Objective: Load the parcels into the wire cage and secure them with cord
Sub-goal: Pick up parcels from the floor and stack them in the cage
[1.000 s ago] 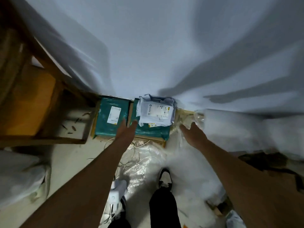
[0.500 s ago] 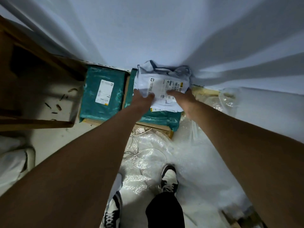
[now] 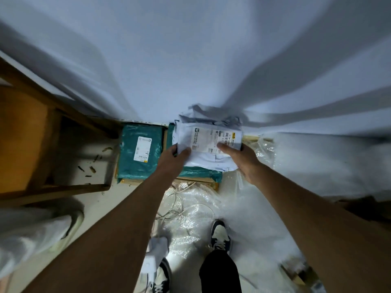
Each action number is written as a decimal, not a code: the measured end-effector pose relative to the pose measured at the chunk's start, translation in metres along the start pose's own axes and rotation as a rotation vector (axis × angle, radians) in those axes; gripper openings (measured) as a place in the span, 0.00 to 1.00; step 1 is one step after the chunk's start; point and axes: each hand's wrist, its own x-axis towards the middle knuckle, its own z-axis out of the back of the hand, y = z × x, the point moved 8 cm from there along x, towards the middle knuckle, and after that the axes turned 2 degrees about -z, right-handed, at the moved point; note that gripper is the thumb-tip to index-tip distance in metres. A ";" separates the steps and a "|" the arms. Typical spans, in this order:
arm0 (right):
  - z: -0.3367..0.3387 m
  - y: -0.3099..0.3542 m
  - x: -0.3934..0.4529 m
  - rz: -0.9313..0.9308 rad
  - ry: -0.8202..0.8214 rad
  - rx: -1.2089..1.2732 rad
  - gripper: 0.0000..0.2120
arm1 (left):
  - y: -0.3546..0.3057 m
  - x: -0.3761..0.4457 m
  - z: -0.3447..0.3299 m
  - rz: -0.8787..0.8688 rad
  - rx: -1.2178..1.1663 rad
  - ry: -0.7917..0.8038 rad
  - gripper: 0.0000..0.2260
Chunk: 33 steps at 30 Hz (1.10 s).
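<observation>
A white soft parcel (image 3: pixel 206 142) with a printed label is held at both lower corners. My left hand (image 3: pixel 172 158) grips its left edge and my right hand (image 3: pixel 243 159) grips its right edge. It hangs just above a teal parcel (image 3: pixel 198 171) that lies on a flat cardboard piece by the wall. A second teal parcel (image 3: pixel 138 153) with a white label lies to the left. A loose white cord (image 3: pixel 177 206) curls on the floor below. No wire cage is visible.
A wooden shelf frame (image 3: pixel 53 157) stands at left. Crumpled clear plastic wrap (image 3: pixel 211 210) covers the floor around my shoes (image 3: pixel 220 235). A white wall rises ahead. White bags lie at left (image 3: pixel 31 233) and right (image 3: pixel 328 163).
Both hands went from reaching toward the stack to gripping the white parcel. It has since been lifted slightly off the teal parcel and drawn toward me.
</observation>
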 end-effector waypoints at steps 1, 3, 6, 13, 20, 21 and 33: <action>0.007 0.015 -0.025 0.012 -0.024 0.004 0.23 | -0.016 -0.022 0.004 -0.006 0.006 0.011 0.15; 0.022 0.043 -0.075 0.052 -0.070 0.007 0.17 | -0.046 -0.065 0.007 -0.025 0.023 0.027 0.15; 0.047 0.087 -0.163 0.116 -0.153 0.015 0.13 | -0.105 -0.129 0.011 -0.103 0.098 0.030 0.12; 0.099 0.185 -0.381 0.306 -0.398 0.062 0.09 | -0.256 -0.290 0.018 -0.500 0.335 0.047 0.17; 0.156 0.204 -0.586 0.375 -0.613 0.252 0.21 | -0.348 -0.467 0.002 -0.825 0.481 0.151 0.17; 0.164 0.202 -0.615 0.384 -0.640 0.256 0.21 | -0.356 -0.492 -0.003 -0.852 0.496 0.172 0.17; 0.301 -0.003 -0.874 0.268 -1.061 0.341 0.12 | -0.305 -0.729 -0.202 -1.072 0.593 0.540 0.19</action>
